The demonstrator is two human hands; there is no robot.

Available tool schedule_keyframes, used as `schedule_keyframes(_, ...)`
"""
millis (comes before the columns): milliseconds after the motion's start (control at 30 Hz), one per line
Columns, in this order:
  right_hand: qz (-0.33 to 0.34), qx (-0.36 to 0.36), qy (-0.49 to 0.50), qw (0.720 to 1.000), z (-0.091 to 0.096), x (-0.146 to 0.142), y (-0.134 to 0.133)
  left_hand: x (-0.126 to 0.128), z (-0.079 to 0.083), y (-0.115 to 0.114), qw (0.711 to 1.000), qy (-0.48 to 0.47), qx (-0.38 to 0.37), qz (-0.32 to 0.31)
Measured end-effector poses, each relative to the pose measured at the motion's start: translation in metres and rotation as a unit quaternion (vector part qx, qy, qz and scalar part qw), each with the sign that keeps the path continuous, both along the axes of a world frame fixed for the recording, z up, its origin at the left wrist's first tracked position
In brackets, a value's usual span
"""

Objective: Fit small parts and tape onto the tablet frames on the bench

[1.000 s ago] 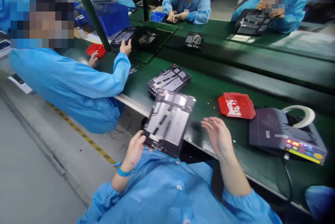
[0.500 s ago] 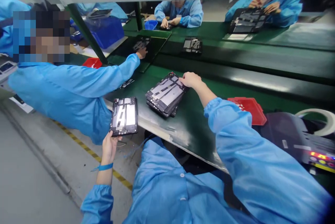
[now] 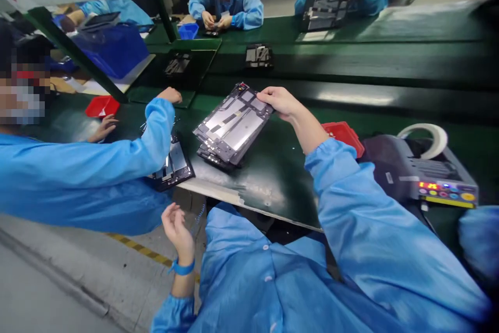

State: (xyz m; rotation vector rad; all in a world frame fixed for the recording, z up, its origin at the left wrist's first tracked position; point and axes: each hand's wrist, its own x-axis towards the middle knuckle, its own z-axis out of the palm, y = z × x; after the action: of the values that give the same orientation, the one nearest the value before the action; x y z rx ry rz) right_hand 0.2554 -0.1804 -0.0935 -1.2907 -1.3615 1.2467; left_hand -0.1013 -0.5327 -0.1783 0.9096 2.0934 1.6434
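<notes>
Empty and open, the left hand [image 3: 177,226] hangs below the bench edge; the panel [image 3: 171,164] it held half a second ago now lies by a co-worker's sleeve [image 3: 152,135]. Farther on, the right hand [image 3: 278,103] pinches the top panel of the stack [image 3: 230,128]. Beyond: red tray [image 3: 343,134], tape machine [image 3: 421,172].

Glossy metal tablet frames [image 3: 233,125] lie on a smooth, shiny green bench [image 3: 273,177].
</notes>
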Motion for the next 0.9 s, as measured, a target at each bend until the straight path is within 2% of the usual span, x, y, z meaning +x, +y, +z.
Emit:
schedule_keyframes(100, 0.026, -0.035, 0.023, 0.999, 0.001, 0.047, -0.058, 0.036, 0.028, -0.009, 0.991, 0.033, 0.010, -0.132)
schedule_keyframes(167, 0.049, -0.070, 0.020, 0.996, -0.004, 0.075, -0.106, 0.060, 0.052, 0.002, 0.972, 0.070, 0.036, -0.223)
schedule_keyframes(267, 0.094, -0.131, -0.013, 0.987, -0.024, 0.102, -0.168, 0.101, 0.080, 0.043, 0.914, 0.152, 0.035, -0.376)
schedule_keyframes(300, 0.111, -0.144, -0.028, 0.983, -0.033, 0.106, -0.180, 0.116, 0.084, 0.060, 0.887, 0.176, 0.017, -0.427)
schedule_keyframes(367, 0.141, -0.154, -0.063, 0.976, -0.053, 0.108, -0.191, 0.149, 0.082, 0.097, 0.826, 0.233, -0.037, -0.511)
schedule_keyframes(467, 0.156, -0.142, -0.114, 0.971, -0.078, 0.104, -0.179, 0.193, 0.064, 0.141, 0.752, 0.357, -0.154, -0.533)
schedule_keyframes(533, 0.152, -0.134, -0.139, 0.969, -0.088, 0.102, -0.164, 0.213, 0.052, 0.157, 0.713, 0.412, -0.210, -0.527)
schedule_keyframes(600, 0.148, -0.110, -0.176, 0.967, -0.094, 0.101, -0.152, 0.223, 0.046, 0.165, 0.688, 0.444, -0.240, -0.522)
schedule_keyframes(733, 0.131, -0.001, -0.315, 0.940, -0.103, 0.097, -0.151, 0.229, 0.045, 0.169, 0.675, 0.472, -0.271, -0.498)
schedule_keyframes(800, 0.106, 0.045, -0.376, 0.920, -0.109, 0.093, -0.161, 0.230, 0.044, 0.170, 0.679, 0.475, -0.281, -0.485)
schedule_keyframes(900, 0.053, 0.069, -0.424, 0.902, -0.115, 0.084, -0.181, 0.232, 0.042, 0.171, 0.684, 0.474, -0.290, -0.473)
